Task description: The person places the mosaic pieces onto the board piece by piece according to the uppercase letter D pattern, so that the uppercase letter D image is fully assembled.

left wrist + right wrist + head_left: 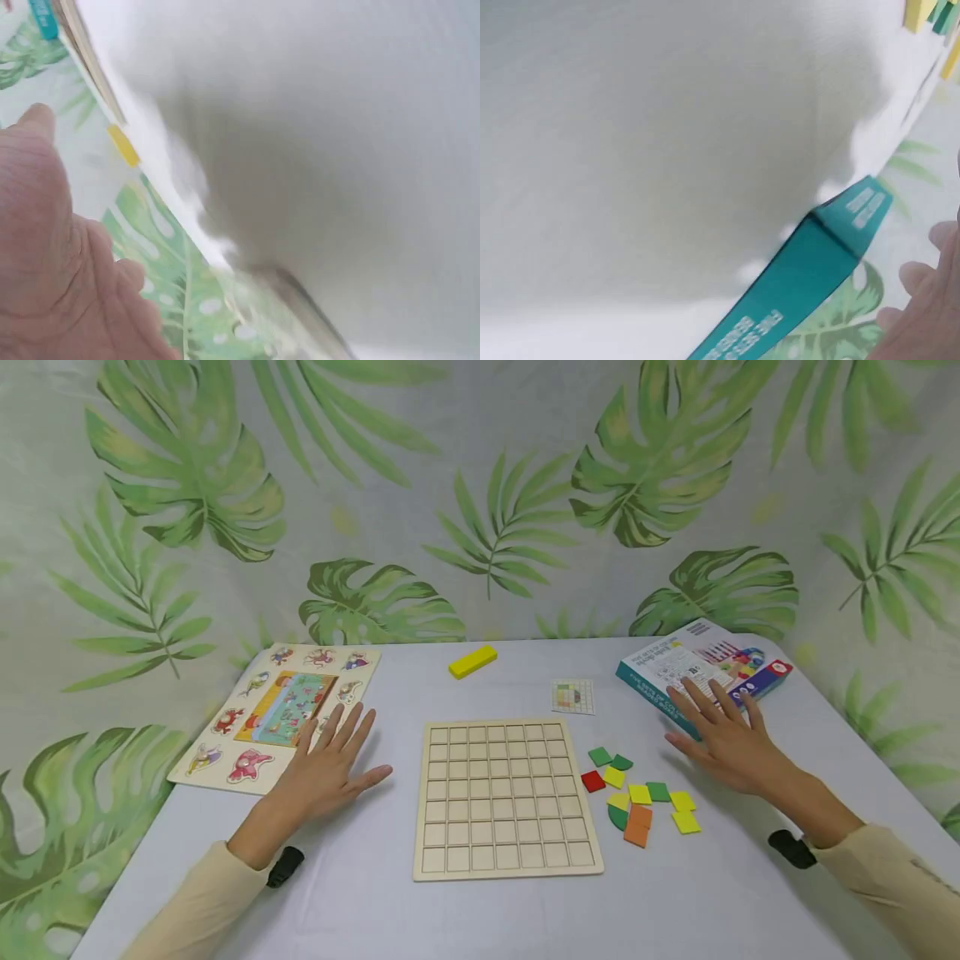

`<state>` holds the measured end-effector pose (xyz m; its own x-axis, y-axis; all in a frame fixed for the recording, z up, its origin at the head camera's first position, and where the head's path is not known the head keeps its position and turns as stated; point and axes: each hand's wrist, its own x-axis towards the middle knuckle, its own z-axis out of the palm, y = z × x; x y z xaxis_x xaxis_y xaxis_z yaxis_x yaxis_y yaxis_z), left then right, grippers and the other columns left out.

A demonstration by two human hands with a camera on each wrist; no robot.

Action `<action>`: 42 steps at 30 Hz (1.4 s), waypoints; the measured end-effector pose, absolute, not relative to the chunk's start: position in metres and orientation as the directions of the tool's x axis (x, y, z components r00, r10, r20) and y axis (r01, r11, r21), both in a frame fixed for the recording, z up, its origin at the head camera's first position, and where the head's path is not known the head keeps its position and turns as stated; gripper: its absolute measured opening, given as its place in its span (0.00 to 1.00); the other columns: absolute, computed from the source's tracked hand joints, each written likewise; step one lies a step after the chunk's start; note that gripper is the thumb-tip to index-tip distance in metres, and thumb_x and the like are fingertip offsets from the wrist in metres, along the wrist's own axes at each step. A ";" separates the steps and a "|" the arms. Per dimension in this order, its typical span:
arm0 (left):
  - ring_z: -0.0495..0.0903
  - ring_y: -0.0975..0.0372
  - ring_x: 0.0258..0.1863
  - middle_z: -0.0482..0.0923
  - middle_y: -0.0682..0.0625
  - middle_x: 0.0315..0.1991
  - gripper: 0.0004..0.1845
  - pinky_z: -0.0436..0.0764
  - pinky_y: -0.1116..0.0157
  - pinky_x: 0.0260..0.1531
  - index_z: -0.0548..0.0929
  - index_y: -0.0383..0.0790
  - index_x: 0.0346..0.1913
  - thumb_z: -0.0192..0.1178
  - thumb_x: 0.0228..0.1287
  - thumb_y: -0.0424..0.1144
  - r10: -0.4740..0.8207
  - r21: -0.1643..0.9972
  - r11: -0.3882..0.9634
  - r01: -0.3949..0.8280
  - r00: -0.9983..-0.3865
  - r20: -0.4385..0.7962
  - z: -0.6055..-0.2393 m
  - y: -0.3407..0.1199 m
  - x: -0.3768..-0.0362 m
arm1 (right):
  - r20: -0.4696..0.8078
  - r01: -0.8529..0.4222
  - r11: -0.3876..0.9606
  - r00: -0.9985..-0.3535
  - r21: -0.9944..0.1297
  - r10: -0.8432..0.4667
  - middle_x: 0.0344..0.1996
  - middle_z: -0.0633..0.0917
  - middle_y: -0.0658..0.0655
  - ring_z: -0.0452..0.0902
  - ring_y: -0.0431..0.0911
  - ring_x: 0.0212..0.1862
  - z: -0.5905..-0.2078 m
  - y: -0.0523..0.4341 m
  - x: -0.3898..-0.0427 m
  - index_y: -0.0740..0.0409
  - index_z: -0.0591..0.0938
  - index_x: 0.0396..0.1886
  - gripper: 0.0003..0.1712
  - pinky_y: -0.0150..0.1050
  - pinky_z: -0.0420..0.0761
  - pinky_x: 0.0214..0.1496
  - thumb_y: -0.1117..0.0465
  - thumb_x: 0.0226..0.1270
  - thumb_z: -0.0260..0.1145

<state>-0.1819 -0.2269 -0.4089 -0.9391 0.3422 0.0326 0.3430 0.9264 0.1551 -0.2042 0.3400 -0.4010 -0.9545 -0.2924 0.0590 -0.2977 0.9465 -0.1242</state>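
Watching from head view. Grid board point(506, 797) sits frame centre, flat, low. My left hand point(326, 768) hovers left of it, animal puzzle point(281, 714) just behind fingers. My right hand point(723, 735) right of centre, fingertips over teal box point(701, 672). Loose tiles point(641, 793) crowd gap between board and right hand. Open cloth along lower frame. Yellow block point(472, 661) and pattern card point(573, 697) upper centre, well apart.
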 end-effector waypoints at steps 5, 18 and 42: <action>0.36 0.40 0.80 0.40 0.39 0.82 0.55 0.36 0.35 0.73 0.41 0.42 0.82 0.56 0.66 0.68 0.405 0.339 0.867 0.366 -0.913 -0.049 -0.410 -0.212 -0.178 | 0.026 -0.317 0.934 -0.948 -0.164 -0.317 0.81 0.46 0.65 0.33 0.69 0.79 -0.397 0.328 -0.206 0.47 0.48 0.82 0.45 0.73 0.29 0.72 0.38 0.76 0.53; 0.30 0.39 0.79 0.33 0.40 0.82 0.70 0.34 0.31 0.70 0.34 0.43 0.81 0.74 0.51 0.61 0.575 0.596 0.713 0.370 -0.795 -0.194 -0.415 -0.182 -0.180 | -0.035 -0.377 0.868 -0.912 -0.324 -0.409 0.80 0.53 0.66 0.43 0.72 0.77 -0.397 0.291 -0.213 0.51 0.57 0.80 0.40 0.74 0.47 0.71 0.40 0.77 0.53; 0.18 0.40 0.77 0.27 0.42 0.82 0.71 0.22 0.31 0.66 0.36 0.39 0.81 0.76 0.48 0.59 0.605 0.595 0.713 0.372 -0.755 -0.253 -0.420 -0.181 -0.182 | -0.070 -0.512 0.722 -0.792 -0.466 -0.607 0.68 0.72 0.71 0.64 0.72 0.70 -0.400 0.265 -0.229 0.53 0.86 0.57 0.18 0.71 0.61 0.68 0.57 0.69 0.68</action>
